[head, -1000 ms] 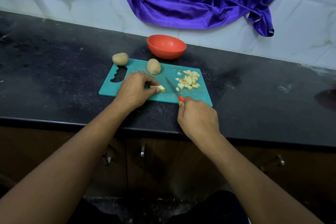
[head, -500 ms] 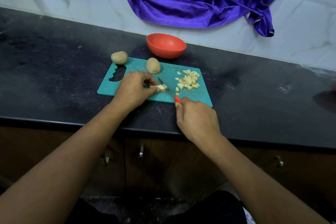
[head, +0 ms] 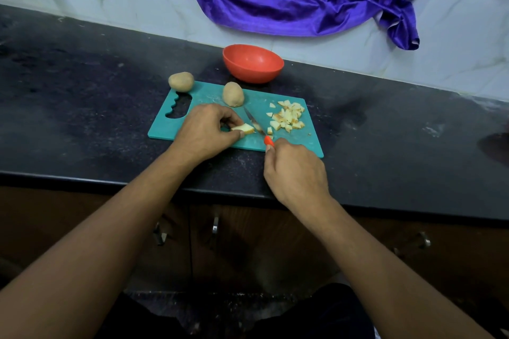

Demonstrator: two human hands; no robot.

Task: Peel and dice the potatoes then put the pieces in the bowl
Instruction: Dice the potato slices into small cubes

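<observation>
Dark bench (head: 82, 118), green board (head: 209, 93). Left grip (head: 203, 132) pinches 1 potato strip (head: 243, 128), long axis left-right. Knife (head: 254, 124), clasped in right grip (head: 296, 173), sits at its right end, blade crosswise.

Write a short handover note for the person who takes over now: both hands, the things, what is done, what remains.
Left hand pinches a potato piece on the cutting board.
Right hand grips the knife, blade beside that piece.
Diced pieces lie heaped on the board's right side; the bowl behind the board looks empty.
Done: that heap.
Left: dice this piece, then the whole potato on the board and the second potato at its far-left corner; fill the bowl.
</observation>
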